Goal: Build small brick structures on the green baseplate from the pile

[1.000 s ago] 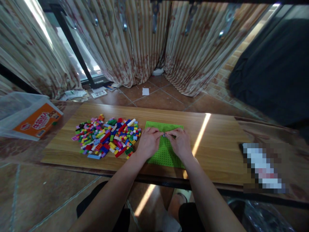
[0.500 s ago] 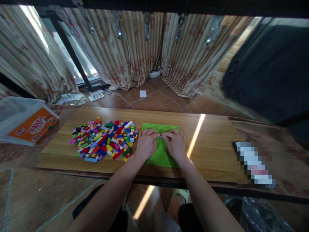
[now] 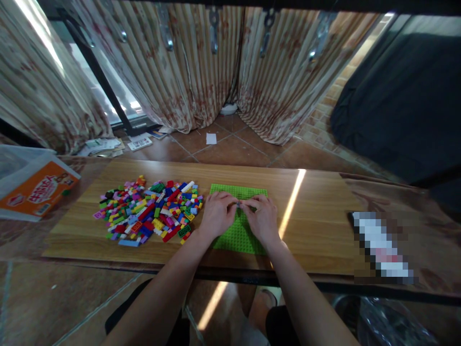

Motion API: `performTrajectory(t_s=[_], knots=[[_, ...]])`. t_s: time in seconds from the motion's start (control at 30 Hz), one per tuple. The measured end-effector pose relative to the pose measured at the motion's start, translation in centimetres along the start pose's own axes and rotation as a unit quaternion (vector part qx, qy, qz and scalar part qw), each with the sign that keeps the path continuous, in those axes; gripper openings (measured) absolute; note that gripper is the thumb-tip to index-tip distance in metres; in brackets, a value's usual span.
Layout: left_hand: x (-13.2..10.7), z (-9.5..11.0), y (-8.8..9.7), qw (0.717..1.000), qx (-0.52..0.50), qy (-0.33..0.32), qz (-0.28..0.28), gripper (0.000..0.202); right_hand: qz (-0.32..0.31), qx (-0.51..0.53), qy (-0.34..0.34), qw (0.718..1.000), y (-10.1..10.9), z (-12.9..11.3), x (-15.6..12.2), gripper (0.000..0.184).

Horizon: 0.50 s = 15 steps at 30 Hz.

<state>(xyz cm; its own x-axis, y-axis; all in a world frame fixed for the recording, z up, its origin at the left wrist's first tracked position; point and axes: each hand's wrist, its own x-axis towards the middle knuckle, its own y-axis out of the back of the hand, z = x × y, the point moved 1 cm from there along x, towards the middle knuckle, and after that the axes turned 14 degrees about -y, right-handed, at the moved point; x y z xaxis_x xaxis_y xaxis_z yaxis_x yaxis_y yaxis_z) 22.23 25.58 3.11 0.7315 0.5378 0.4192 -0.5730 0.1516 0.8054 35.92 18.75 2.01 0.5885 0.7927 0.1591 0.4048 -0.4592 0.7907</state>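
Note:
A green studded baseplate (image 3: 240, 240) lies on the wooden board under both of my hands. My left hand (image 3: 219, 214) and my right hand (image 3: 262, 216) meet over its upper half, thumbs and fingertips pinched together. Between the fingertips shows a tiny bluish-grey building brick (image 3: 238, 205), mostly hidden, which both hands grip. Whether it touches the baseplate, I cannot tell. Left of the baseplate spreads a heap of loose building bricks (image 3: 151, 211) in many colours and sizes.
The wooden board (image 3: 317, 216) lies along the tabletop. A clear plastic tub (image 3: 39, 190) with an orange label stands at the left end. A blurred-out flat object (image 3: 382, 245) lies at the right. Curtains (image 3: 201, 72) hang beyond.
The view has shifted slightly, so the tub and brick heap sit further left. Both hands stay over the baseplate, fingertips still pinched on the tiny brick.

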Motion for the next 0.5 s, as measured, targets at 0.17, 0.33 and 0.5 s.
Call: performTrajectory(t_s=[0.17, 0.33, 0.5], knots=[[0.05, -0.35, -0.24, 1.0, -0.018, -0.004, 0.0, 0.016, 0.016, 0.003, -0.006, 1.0, -0.01, -0.09, -0.28, 0.019], [0.06, -0.4, -0.27, 1.0, 0.003, -0.016, -0.008, 0.018, -0.015, 0.015, -0.002, 1.0, -0.02, 0.09, -0.07, 0.019], [0.19, -0.1, -0.28, 1.0, 0.004, -0.018, -0.013, 0.02, -0.036, 0.069, -0.005, 0.997, 0.26, 0.7, 0.42, 0.022]])
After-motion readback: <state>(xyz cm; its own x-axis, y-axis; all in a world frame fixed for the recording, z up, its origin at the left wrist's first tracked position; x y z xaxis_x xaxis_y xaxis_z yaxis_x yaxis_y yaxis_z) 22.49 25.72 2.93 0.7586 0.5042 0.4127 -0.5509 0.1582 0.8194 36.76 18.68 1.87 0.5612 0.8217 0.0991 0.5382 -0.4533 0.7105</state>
